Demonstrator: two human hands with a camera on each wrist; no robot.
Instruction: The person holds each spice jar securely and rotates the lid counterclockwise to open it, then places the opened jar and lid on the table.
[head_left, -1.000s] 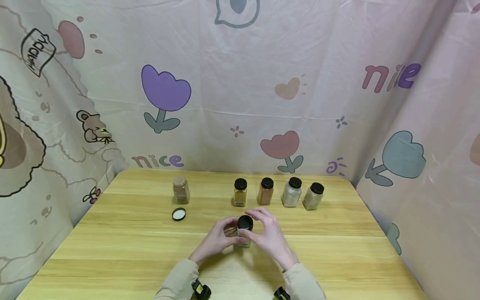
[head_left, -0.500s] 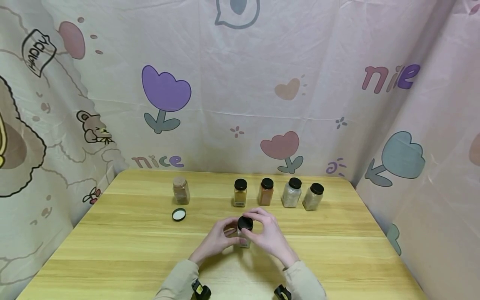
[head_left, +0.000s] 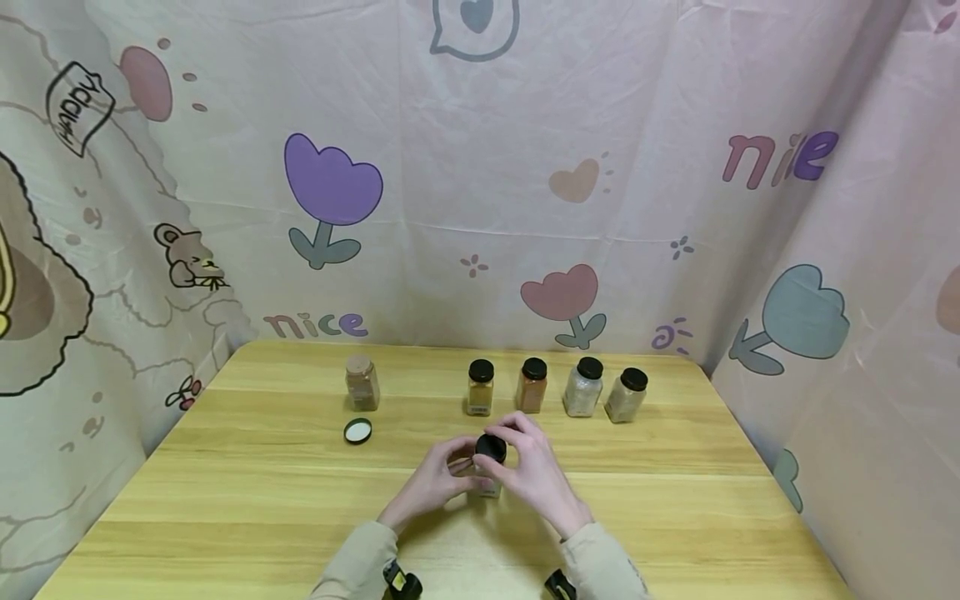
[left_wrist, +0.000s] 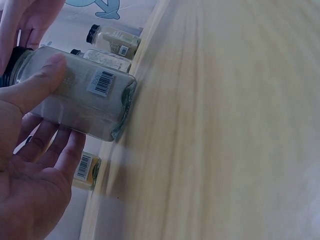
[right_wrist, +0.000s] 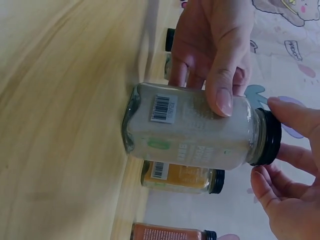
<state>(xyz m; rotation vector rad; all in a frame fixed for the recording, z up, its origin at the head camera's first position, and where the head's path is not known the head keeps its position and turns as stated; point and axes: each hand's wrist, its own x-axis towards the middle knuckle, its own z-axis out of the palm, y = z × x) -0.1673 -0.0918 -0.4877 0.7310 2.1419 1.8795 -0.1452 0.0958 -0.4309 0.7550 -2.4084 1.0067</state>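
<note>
Your left hand (head_left: 431, 483) grips the jar (head_left: 487, 479) body, upright on the bench (head_left: 225, 500) center; right hand (head_left: 536, 471) pinches its cap (head_left: 491, 447). Behind: loose lid (head_left: 357, 431), open jar (head_left: 362, 382), 4 capped jars (head_left: 556, 387) in a row.

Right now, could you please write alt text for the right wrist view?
A left hand holds a glass spice jar of pale powder standing on a wooden table, while the right hand fingers grip its black lid. A yellow spice jar stands behind it.
</note>
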